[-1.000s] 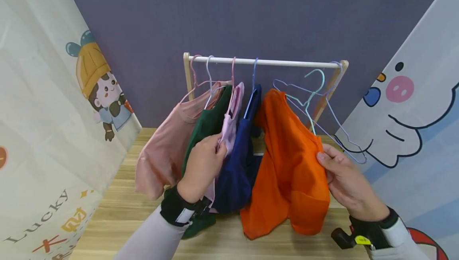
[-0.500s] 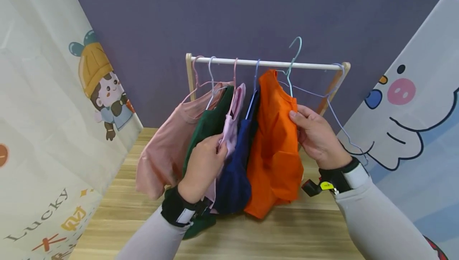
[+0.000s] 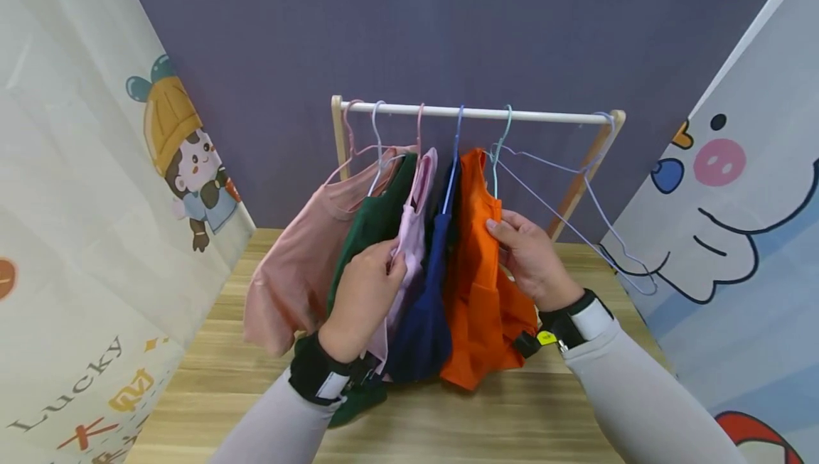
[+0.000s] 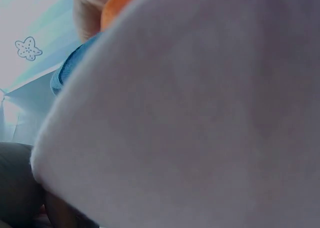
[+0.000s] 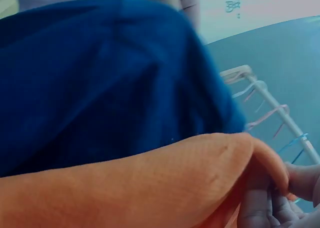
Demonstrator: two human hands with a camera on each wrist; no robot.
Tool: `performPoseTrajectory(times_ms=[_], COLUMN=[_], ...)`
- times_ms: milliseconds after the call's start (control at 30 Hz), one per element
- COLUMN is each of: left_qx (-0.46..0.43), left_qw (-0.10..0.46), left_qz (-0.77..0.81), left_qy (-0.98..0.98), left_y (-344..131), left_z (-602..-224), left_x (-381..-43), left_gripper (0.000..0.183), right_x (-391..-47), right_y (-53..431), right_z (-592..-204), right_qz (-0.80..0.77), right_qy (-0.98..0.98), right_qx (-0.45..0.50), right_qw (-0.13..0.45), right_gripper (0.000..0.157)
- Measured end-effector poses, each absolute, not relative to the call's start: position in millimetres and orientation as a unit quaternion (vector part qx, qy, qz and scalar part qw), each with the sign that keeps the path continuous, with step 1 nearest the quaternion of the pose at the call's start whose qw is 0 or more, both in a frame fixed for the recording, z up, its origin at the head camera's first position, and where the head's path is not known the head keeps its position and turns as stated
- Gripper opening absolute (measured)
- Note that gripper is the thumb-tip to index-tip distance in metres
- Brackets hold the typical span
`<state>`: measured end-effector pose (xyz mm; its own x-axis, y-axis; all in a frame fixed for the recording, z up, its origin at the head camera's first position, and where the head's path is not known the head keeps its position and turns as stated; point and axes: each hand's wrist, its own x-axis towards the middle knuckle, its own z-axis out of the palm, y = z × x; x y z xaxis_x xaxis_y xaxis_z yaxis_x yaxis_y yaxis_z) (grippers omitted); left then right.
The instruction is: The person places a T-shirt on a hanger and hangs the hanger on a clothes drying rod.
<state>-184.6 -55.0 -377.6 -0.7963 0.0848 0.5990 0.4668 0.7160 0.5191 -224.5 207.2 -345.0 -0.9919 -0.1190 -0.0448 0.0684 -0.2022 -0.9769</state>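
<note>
An orange shirt [image 3: 476, 272] on a mint-green hanger [image 3: 496, 158] is at the rail, the hanger's hook at the level of the white bar [image 3: 550, 116]. My right hand [image 3: 531, 258] pinches the shirt's shoulder edge between thumb and fingers; the right wrist view shows this pinch on the orange cloth [image 5: 150, 183]. With my left hand [image 3: 365, 293] I pinch the side of a lilac top [image 3: 412, 236] hanging on a pink hanger. Between the two hangs a navy blue garment [image 3: 429, 308] on a blue hanger. Lilac cloth [image 4: 175, 113] fills most of the left wrist view.
Left of the lilac top hang a dark green garment [image 3: 367, 236] and a pink shirt [image 3: 294, 265]. A bare lavender hanger [image 3: 585, 173] hangs at the rack's right post [image 3: 591, 158]. The rack stands on a wooden table [image 3: 211, 350], between printed curtains, before a grey-purple wall [image 3: 448, 23].
My right hand has carried the orange shirt left; its hanger rose above the bar, then came down to it. My left hand has stayed on the lilac top.
</note>
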Motion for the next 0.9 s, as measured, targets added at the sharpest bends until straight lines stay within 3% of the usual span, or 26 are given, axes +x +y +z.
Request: performPoseTrajectory(times_ms=[333,600,733,900], left_qx=[-0.157,-0.15,-0.153,-0.173], left_qw=[0.28,0.274,0.316,0.426], left_qz=[-0.342,-0.33,-0.314,-0.267], left_qy=[-0.883,-0.891,-0.882,-0.847], left_y=[-57.5,-62.6,-72.8,-100.9], left_z=[-377.8,-379.1,-382.2,-390.3], left_x=[-185.7,-184.3,-175.8,-162.2], left_gripper=[0.02,0.023,0.026,0.023], right_x=[-220.8,-208.4,-195.8,-174.7], right_y=[206.5,222.3,239.7,264.1], right_z=[-364.0,-380.4,-394.4,-417.9], right_qz=[-0.718,-0.7,-0.65,-0.526], right_qy=[0.696,0.707,0.748,0.83], right_qx=[-0.034,-0.054,-0.067,-0.084], right_qw=[-0.003,-0.081,-0.115,-0.164], right_gripper=[0.052,0.042,0.039,0.031])
